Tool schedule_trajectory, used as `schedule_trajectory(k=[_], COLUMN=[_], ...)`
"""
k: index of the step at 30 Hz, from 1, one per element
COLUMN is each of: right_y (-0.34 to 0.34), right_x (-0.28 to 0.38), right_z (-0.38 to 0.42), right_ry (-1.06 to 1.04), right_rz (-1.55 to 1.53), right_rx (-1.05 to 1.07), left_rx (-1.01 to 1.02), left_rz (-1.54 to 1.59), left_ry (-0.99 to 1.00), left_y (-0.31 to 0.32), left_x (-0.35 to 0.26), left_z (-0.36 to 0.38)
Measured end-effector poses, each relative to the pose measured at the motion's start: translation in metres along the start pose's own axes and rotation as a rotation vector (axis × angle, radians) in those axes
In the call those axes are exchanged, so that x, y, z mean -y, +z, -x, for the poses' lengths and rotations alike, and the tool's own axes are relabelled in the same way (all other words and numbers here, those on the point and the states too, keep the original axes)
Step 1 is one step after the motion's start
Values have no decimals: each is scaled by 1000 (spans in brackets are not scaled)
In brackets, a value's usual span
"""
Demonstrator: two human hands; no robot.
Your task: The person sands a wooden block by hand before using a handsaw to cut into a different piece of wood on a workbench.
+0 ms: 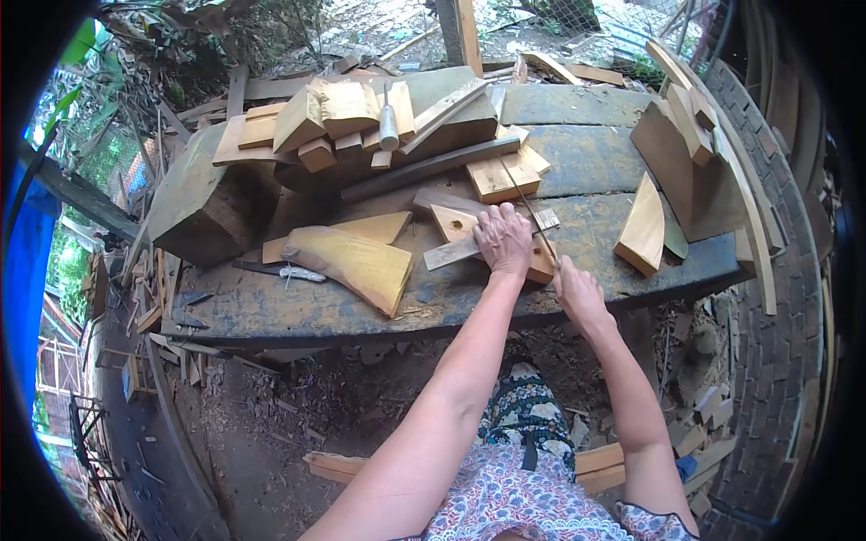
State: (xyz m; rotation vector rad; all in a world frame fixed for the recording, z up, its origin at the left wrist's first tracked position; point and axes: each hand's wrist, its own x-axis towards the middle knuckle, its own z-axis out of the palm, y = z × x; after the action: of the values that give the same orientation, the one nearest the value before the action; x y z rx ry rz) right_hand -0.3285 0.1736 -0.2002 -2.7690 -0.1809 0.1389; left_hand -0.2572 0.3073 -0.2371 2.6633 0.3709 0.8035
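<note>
My left hand presses down with curled fingers on a flat wooden strip. The strip lies across a yellowish wood block at the bench's front edge; a round hole shows in the wood left of my fingers. My right hand is closed round the near end of a narrow saw. Its long thin blade slants away from me, just right of my left hand and across the strip's far end. The blade's teeth are too small to see, and my fingers hide the handle.
The worn bench holds a curved wood piece, a knife-like tool and a wedge-shaped piece. Behind are stacked offcuts with a handled tool on top. A large block with long curved strips stands at right.
</note>
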Motion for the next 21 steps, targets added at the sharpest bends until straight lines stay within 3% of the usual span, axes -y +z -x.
schedule_trajectory(k=[8, 16, 21], right_y=[-31, -13, -13], right_x=[-22, 1, -1], right_z=[98, 1, 1], right_ry=[68, -26, -23], right_rz=[80, 10, 22], right_rx=[115, 55, 83], left_rx=[27, -5, 1], left_rz=[30, 5, 62], left_ry=[2, -8, 25], left_y=[0, 0, 0], left_x=[0, 1, 0], left_z=[1, 1, 2])
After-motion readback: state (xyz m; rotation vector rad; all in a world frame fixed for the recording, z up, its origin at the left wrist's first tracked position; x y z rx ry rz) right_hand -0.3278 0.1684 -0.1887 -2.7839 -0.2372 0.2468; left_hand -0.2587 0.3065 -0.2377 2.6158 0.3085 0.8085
